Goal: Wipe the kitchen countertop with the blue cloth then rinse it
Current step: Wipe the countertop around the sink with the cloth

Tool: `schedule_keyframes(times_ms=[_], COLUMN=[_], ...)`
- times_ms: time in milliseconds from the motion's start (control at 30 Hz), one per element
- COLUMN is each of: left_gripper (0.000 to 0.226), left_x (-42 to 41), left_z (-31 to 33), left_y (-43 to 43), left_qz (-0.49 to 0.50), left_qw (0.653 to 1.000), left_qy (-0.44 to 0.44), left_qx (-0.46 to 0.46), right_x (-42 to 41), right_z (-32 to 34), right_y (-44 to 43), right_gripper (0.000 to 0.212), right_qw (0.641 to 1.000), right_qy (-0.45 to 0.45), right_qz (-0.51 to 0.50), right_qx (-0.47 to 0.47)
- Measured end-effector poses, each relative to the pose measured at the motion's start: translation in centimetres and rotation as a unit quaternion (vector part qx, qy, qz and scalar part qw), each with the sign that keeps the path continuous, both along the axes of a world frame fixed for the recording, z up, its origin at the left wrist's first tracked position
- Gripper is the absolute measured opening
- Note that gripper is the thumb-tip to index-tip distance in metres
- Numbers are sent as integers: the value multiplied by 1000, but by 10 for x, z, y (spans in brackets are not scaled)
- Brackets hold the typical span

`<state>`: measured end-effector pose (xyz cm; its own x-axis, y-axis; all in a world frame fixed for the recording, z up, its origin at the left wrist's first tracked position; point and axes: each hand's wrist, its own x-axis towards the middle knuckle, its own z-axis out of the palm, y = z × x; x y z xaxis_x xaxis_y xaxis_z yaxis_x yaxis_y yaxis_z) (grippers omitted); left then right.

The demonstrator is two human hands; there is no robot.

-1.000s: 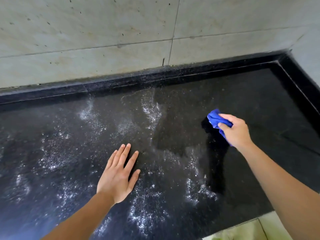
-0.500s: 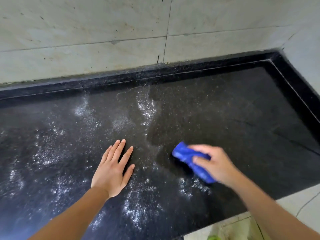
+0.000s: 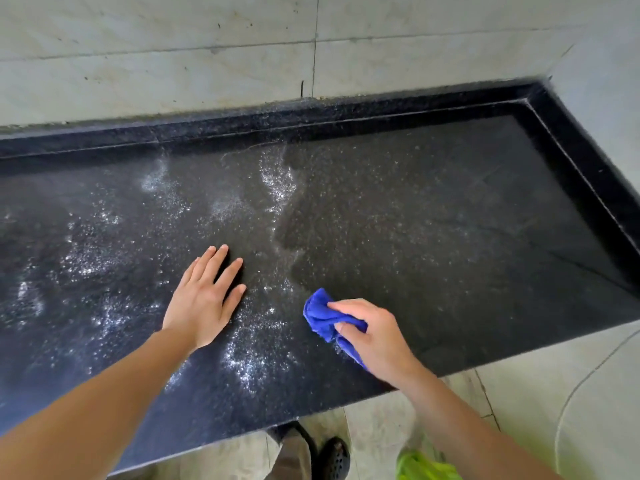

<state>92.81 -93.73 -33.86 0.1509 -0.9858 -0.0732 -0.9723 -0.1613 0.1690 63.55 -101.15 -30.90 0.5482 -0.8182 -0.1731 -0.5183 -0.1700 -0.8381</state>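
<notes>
The black speckled countertop [image 3: 433,220] fills the view. White powdery streaks cover its left and middle parts, while the right part looks dark and wiped. My right hand [image 3: 372,337] grips a bunched blue cloth [image 3: 320,315] and presses it on the counter near the front edge. My left hand [image 3: 204,299] lies flat on the counter with straight fingers, left of the cloth, holding nothing.
A raised black rim [image 3: 346,116] runs along the back and right side under pale tiled walls [image 3: 173,57]. Below the counter's front edge I see the floor [image 3: 554,393], a dark shoe [image 3: 334,457] and a green thing [image 3: 422,467].
My right hand has swept the cloth from the middle right of the counter toward the front and left. My left hand has stayed flat in place.
</notes>
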Motion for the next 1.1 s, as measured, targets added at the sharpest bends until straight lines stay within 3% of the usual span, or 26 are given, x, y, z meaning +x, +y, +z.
schedule_keyframes(times_ms=[67,200,267,333,500,600,667,733,800,867,1000,1100], left_gripper=[58,59,62,63,63,63,64,63,63,62,61,60], left_x=[-4,-6,-4,-2,-3,-3,-3,-3,-3,-3,-2,-2], left_z=[4,2,-3,-7,-6,-5,-5,-5,-4,-4,-4,-3], left_y=[26,95,117,124,121,121,122,122,122,122,122,122], left_qz=[8,-2,27,48,48,52,52,54,53,51,46,47], left_qw=[1000,1000,1000,999,999,999,999,998,999,999,999,999], left_qy=[8,-9,-7,0,2,1,3,1,0,-1,-4,2], left_qx=[-6,-7,-2,0,3,9,13,14,11,4,-2,-2], right_x=[-34,-107,-107,-79,29,50,30,-7,-43,-48,27,83], right_z=[15,9,-11,-26,-27,-5,12,13,2,-17,-35,-25], right_y=[-25,-32,0,37,106,97,69,37,25,47,126,154], right_gripper=[32,28,33,39,38,34,31,31,34,45,43,39], right_qw=[998,967,938,926,965,999,995,991,960,934,949,982], right_qy=[-4,121,169,157,97,-1,-53,10,105,153,128,68], right_qz=[-41,-213,-266,-282,-186,-50,-34,-134,-249,-302,-222,-101], right_qx=[45,-70,-145,-196,-159,1,77,9,-65,-117,-185,-144])
